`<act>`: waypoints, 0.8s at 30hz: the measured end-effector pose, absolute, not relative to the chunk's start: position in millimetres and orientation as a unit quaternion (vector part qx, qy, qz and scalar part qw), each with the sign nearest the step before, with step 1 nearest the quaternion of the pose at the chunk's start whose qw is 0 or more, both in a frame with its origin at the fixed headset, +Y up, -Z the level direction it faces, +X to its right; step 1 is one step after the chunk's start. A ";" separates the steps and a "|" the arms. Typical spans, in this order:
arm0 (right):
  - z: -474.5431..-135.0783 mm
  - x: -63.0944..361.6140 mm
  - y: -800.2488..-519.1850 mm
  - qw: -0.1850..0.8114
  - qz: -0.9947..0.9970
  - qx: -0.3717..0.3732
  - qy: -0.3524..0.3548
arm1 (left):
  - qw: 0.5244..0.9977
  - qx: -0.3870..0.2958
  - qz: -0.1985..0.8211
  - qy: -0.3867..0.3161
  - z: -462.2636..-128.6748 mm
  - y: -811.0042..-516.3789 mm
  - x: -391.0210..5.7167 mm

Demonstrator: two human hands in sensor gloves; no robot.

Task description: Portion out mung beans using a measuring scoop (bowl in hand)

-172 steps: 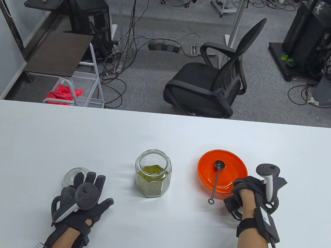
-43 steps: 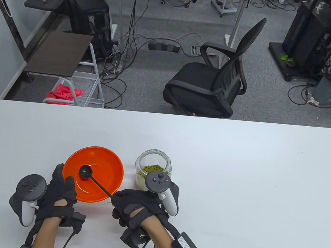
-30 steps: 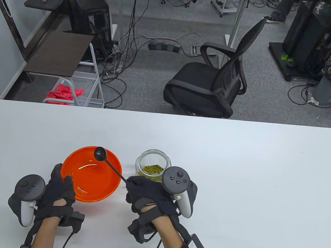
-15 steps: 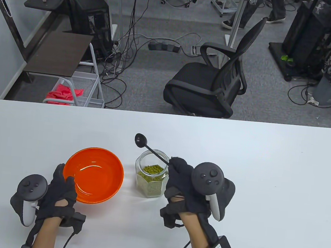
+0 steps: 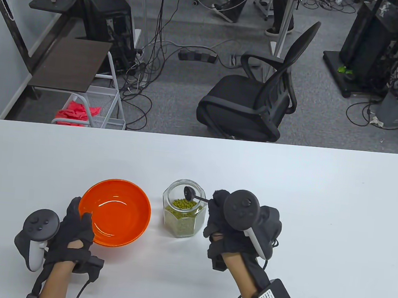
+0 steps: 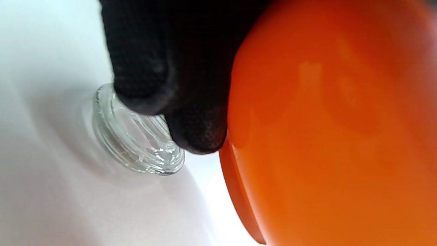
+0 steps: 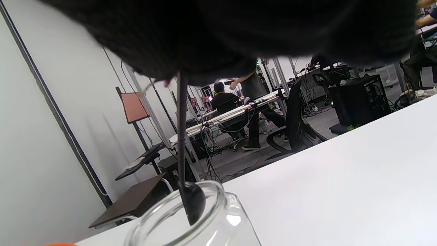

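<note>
My left hand [image 5: 73, 228] grips the near left rim of the empty orange bowl [image 5: 117, 211], thumb on the inside; the left wrist view shows gloved fingers [image 6: 164, 68] under the bowl [image 6: 334, 130], which is lifted off the table. My right hand [image 5: 224, 216] pinches the thin handle of the black measuring scoop [image 5: 190, 193]. The scoop's head [image 7: 193, 201] hangs in the mouth of the open glass jar [image 5: 183, 212], above the green mung beans [image 5: 184, 203] inside.
The jar's glass lid [image 6: 136, 136] lies on the white table [image 5: 285, 199] under my left hand, beside the bowl. A black office chair [image 5: 256, 98] stands beyond the far table edge, and a person's legs [image 5: 234, 4] pass in the background.
My right hand lifted the scoop out of the bowl, carried it right over the jar and lowered its head into the jar's mouth. My left hand keeps holding the bowl.
</note>
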State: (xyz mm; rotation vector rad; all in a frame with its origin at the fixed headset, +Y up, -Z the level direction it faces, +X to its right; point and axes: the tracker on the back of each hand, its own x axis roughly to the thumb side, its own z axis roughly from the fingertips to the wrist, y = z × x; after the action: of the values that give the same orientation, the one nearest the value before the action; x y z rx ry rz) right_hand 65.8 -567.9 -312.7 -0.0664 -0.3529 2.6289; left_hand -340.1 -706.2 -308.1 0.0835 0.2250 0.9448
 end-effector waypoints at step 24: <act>-370.8 11.6 -603.4 0.149 0.989 0.012 -0.024 | 0.887 0.026 0.450 0.098 -309.4 -707.4 -335.3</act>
State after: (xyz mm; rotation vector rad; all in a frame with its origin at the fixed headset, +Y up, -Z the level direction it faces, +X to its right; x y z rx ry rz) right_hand 11.6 -603.4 -370.8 0.0346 -0.0701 2.8422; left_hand -335.3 -707.4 -309.4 0.0545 0.2038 0.9362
